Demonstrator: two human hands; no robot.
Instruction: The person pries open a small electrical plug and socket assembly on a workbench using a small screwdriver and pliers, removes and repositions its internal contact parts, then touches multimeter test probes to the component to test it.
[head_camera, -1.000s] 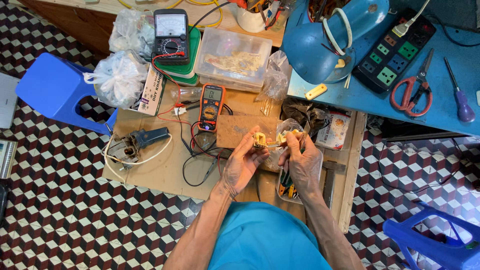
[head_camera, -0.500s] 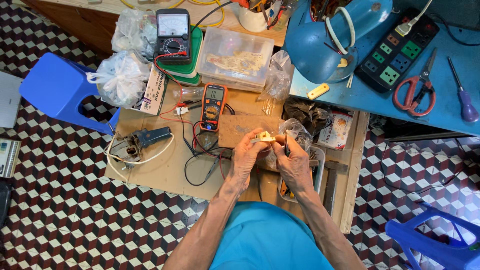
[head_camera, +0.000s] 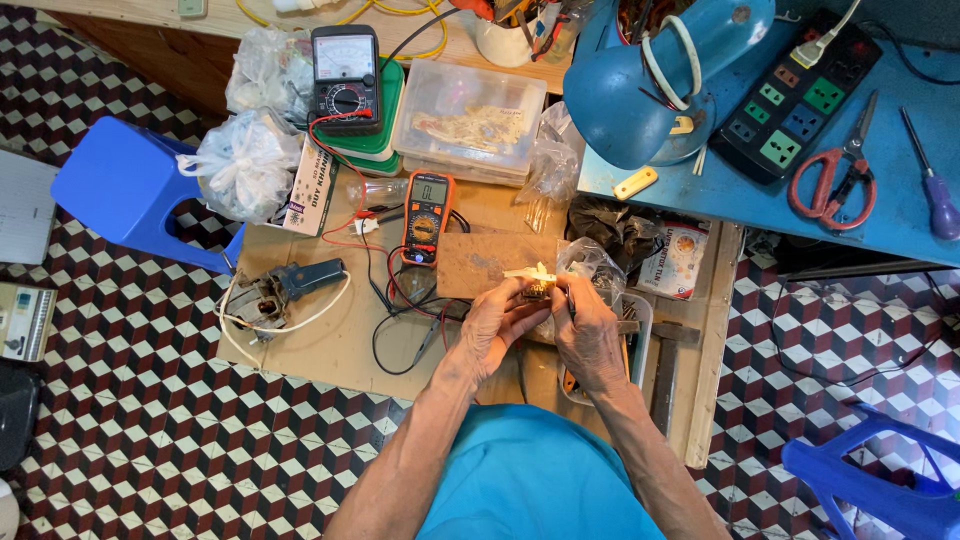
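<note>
Just right of the frame's centre, my left hand (head_camera: 492, 325) and right hand (head_camera: 585, 330) meet around a small cream-and-brass part (head_camera: 533, 281). Fingertips of both hands pinch it from either side, and it sits just above them, over the wooden table (head_camera: 330, 350). Its pale end juts toward the left, so its long axis runs roughly left to right. Higher up, a clear plastic box (head_camera: 470, 122) holds pale tangled bits. Left of my hands lies an orange multimeter (head_camera: 426, 216).
</note>
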